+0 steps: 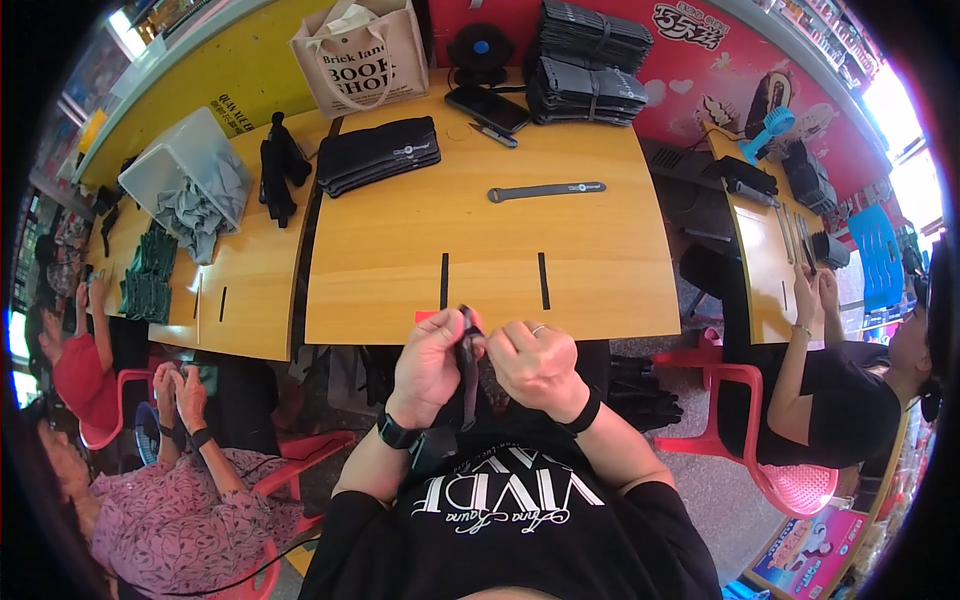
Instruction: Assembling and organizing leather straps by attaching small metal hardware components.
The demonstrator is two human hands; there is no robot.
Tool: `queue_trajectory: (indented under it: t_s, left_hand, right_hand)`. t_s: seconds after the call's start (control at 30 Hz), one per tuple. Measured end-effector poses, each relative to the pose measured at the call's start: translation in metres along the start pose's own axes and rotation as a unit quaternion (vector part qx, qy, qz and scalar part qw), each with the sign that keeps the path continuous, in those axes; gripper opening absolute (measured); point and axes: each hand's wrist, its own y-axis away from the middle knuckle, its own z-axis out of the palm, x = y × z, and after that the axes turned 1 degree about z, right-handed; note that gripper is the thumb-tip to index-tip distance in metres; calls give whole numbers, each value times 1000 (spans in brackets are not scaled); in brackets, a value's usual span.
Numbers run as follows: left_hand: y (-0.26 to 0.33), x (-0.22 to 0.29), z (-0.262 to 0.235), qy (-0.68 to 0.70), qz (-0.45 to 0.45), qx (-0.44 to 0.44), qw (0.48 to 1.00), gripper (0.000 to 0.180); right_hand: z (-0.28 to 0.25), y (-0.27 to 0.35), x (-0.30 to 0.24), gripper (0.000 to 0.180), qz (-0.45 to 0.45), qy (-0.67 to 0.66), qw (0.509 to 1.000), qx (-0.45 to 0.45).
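Observation:
My left hand [428, 368] is closed round a dark strap [470, 385], held upright in front of my chest just off the table's near edge. The strap's lower end hangs down. Close beside it, my right hand [532, 368] has its fingers pinched together near the strap's upper part; what lies between those fingertips is hidden. Beyond my hands, a grey strap [540, 192] with a slotted end lies flat on the wooden table [400, 225]. Two short black strips [445, 280] run toward the near edge, with a small red piece [425, 316] by the left one.
At the back stand a stack of black straps [380, 155], a cloth tote bag [362, 65], a black fan [481, 50], a phone [487, 108], a pen-like tool [494, 135] and banded grey bundles [588, 92]. Co-workers sit at side tables; a plastic bin [165, 165] lies tipped at left.

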Motion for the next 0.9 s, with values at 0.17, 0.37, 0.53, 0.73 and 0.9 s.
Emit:
queue_trajectory:
  t_s: [0.17, 0.37, 0.53, 0.73, 0.9]
  left_hand:
    - [-8, 12, -6, -2, 27, -9, 1000, 26]
    - [2, 13, 8, -44, 34, -19, 998, 17]
    - [4, 17, -3, -75, 43, -33, 996, 20]
    - [16, 21, 2, -94, 65, -17, 993, 21]
    - [24, 16, -8, -150, 68, -4, 986, 24]
  right_hand:
    - [-8, 5, -5, 26, -25, -107, 994, 15]
    - [-26, -13, 21, 44, 109, -259, 959, -27]
    - [-18, -23, 15, 30, -62, -208, 974, -59]
    - [-6, -21, -1, 20, -61, -151, 986, -41]
    - [-3, -25, -9, 16, -101, -179, 978, -33]
